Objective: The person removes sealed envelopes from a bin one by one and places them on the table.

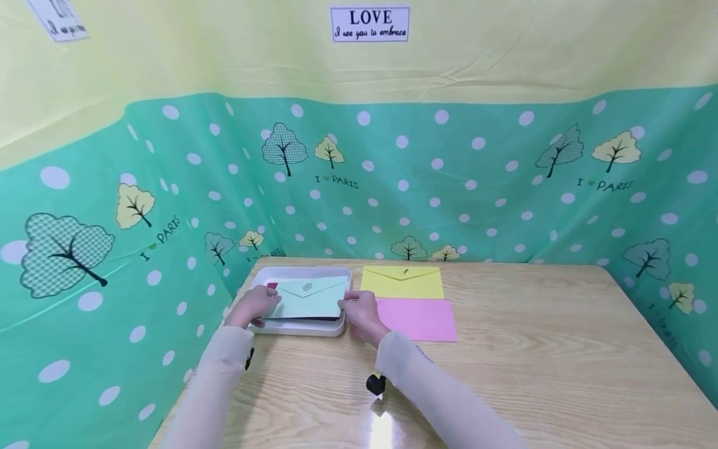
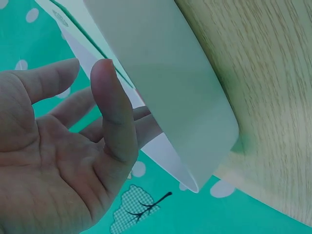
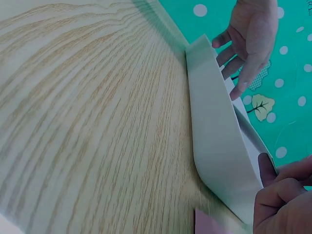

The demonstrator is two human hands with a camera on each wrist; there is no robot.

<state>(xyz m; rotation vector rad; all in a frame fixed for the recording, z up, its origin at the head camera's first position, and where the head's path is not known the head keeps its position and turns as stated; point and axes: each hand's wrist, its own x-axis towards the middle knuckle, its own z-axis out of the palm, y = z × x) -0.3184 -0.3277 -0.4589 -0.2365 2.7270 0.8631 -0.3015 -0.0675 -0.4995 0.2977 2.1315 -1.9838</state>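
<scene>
A pale mint envelope [image 1: 314, 299] with a round seal on its flap lies within the white tray [image 1: 297, 330]. Under its front edge a dark edge shows, and a small red patch [image 1: 272, 285] peeks out at its top left corner. At the envelope's right end my right hand [image 1: 361, 312] pinches the edge between thumb and fingers, over the tray's right rim. My left hand [image 1: 257, 305] is at the left end, its fingers loosely bent inside the tray. In the left wrist view, that thumb [image 2: 113, 107] stands apart from the fingers; the tray wall partly hides the fingertips.
Right of the tray, a yellow envelope [image 1: 404, 284] lies on the wooden table [image 1: 521, 362] behind a pink envelope [image 1: 423, 321]. A green dotted curtain [image 1: 404, 187] hangs along the back and sides. The tray stands close to the left curtain.
</scene>
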